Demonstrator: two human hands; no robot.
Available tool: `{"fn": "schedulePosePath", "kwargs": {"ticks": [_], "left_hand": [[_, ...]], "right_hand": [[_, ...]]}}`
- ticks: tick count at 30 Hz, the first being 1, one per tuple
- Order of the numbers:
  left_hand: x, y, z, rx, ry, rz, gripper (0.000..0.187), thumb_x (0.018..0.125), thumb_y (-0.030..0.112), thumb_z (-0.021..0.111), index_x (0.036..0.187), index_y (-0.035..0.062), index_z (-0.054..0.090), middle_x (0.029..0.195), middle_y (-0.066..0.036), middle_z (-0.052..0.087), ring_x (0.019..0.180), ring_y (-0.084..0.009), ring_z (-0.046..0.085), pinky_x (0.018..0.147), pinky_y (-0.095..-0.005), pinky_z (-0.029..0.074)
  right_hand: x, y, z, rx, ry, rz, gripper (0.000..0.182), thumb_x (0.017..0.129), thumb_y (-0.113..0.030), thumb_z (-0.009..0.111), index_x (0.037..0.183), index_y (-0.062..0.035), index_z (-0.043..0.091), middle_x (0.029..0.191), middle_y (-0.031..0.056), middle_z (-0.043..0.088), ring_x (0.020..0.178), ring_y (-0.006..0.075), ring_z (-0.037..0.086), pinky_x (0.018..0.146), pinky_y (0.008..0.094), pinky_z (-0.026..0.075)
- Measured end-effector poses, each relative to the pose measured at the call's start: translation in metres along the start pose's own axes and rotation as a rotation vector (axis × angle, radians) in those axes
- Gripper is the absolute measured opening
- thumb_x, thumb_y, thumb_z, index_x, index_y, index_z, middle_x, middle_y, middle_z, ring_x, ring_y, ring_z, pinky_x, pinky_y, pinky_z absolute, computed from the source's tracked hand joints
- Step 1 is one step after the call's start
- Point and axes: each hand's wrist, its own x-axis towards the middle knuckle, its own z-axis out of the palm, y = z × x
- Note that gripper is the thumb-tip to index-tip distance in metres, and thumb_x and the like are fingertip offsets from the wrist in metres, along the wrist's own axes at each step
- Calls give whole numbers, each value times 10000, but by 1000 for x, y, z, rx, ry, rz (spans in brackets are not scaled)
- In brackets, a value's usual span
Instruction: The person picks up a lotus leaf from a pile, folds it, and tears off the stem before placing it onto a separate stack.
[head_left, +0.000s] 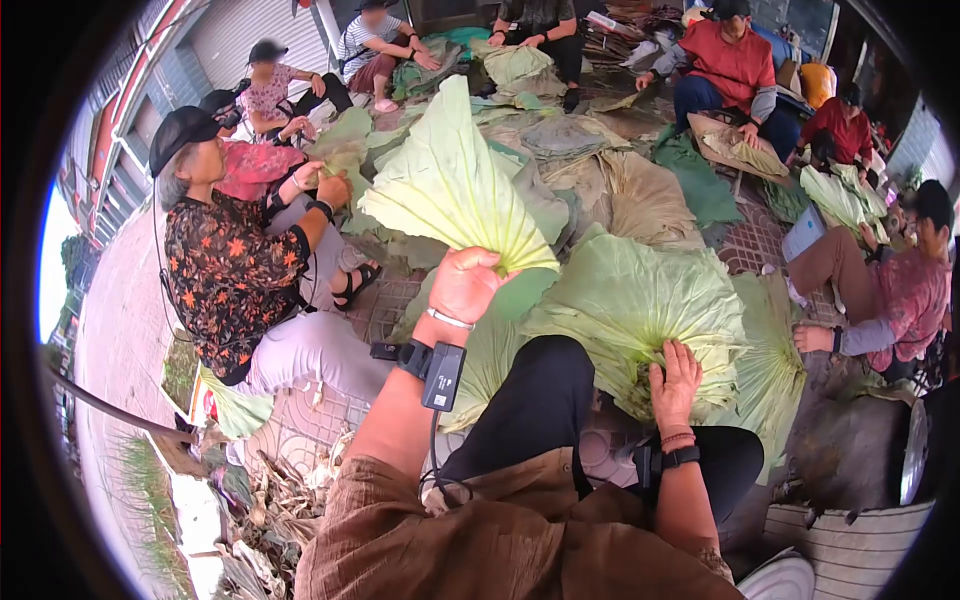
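Observation:
My left hand [466,288] is raised in front of me, closed around the narrow end of a large, pale green lotus leaf [455,180]. That leaf fans upward, its veins spreading from my grip. Over my right knee lies a stack of lotus leaves [650,295], folded into a fan. My right hand [676,382] rests on the near part of this stack, fingers stretched out and lying on the leaf surface. Beneath and beside the stack, another green leaf [765,360] hangs to the right. The undersides of the stacked leaves are hidden.
A large heap of green and brown leaves [630,195] covers the ground ahead. Several people sit around it, including a person in a floral shirt [235,275] close on my left and a person in red [725,65] across. Dry leaf scraps [290,490] lie at lower left.

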Motion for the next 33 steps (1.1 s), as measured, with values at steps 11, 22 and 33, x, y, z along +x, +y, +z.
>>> {"fn": "schedulePosePath", "kwargs": {"ticks": [11,22,33], "left_hand": [[45,-101,162,-329,-409,-347,473,721,12,490,1187,-63,465,1214,-199,528,1134,-362,498,990,-513,383],[48,-241,88,-17,69,-702,236,804,-26,503,1039,-52,500,1105,-160,555,1051,-332,538,970,-508,409],[42,-256,59,148,270,-725,150,823,66,624,941,40,534,943,-79,582,869,-204,576,784,-374,517]], "right_hand": [[1,1,-5,55,47,-1,477,773,-221,623,1225,-109,518,1272,97,495,1214,316,400,1034,514,232],[1,1,-8,126,112,61,425,748,-204,633,1154,-107,555,1182,87,537,1152,300,443,990,509,273],[-3,5,-7,239,225,27,282,707,-151,632,980,-87,611,1001,81,592,986,286,525,905,462,351]]}}
